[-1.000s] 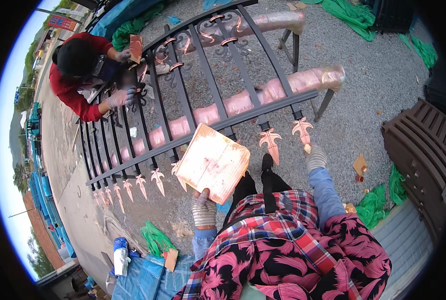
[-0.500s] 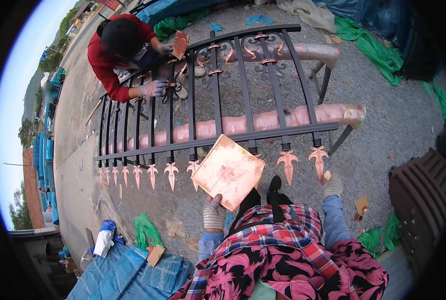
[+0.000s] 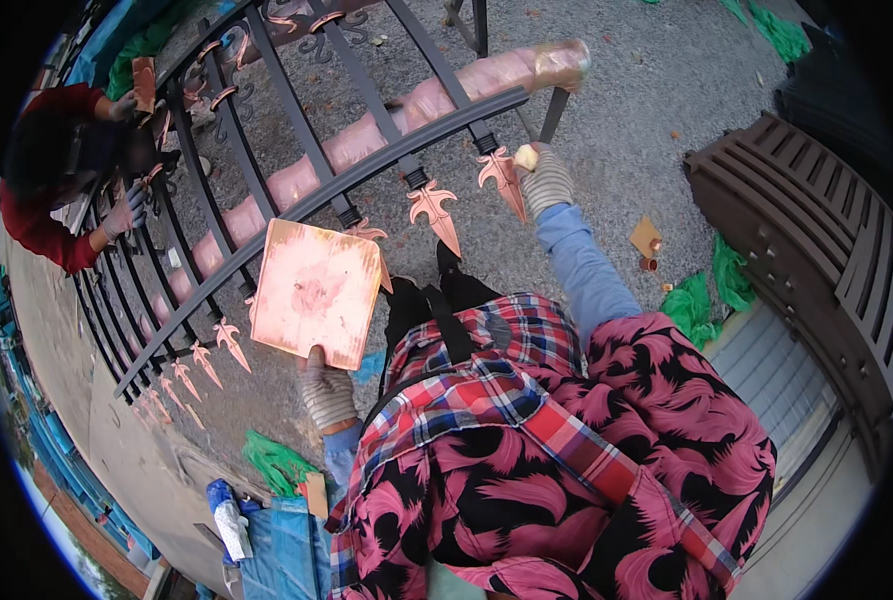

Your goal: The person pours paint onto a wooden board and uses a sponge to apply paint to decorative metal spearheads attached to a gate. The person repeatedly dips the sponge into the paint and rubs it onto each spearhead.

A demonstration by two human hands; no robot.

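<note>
My left hand (image 3: 327, 394), in a striped knit glove, grips the lower edge of a square cardboard piece (image 3: 317, 290) smeared with copper-pink paint. Its thumb lies on top of the painted face. In my right hand (image 3: 549, 184), gloved alike, a small cream sponge piece (image 3: 527, 157) is pinched by the fingertips. That hand is beside the rightmost copper-coloured spear tip (image 3: 503, 178) of a black metal railing (image 3: 332, 188). Whether the sponge touches the tip I cannot tell. Another copper spear tip (image 3: 433, 215) points toward me, left of it. The cardboard hides part of the railing.
The railing lies on pink-wrapped supports (image 3: 357, 140) with dark legs. At the far left a co-worker in red (image 3: 42, 220) leans over it, holding a cardboard piece (image 3: 144, 85). Brown slatted panels (image 3: 797, 250) stand at right. Green sheeting (image 3: 277, 462) lies on the ground.
My view has turned right, so the railing and co-worker sit further left. My right arm has stretched forward, bringing the sponge up beside the end spear tip. The cardboard stays in my left hand.
</note>
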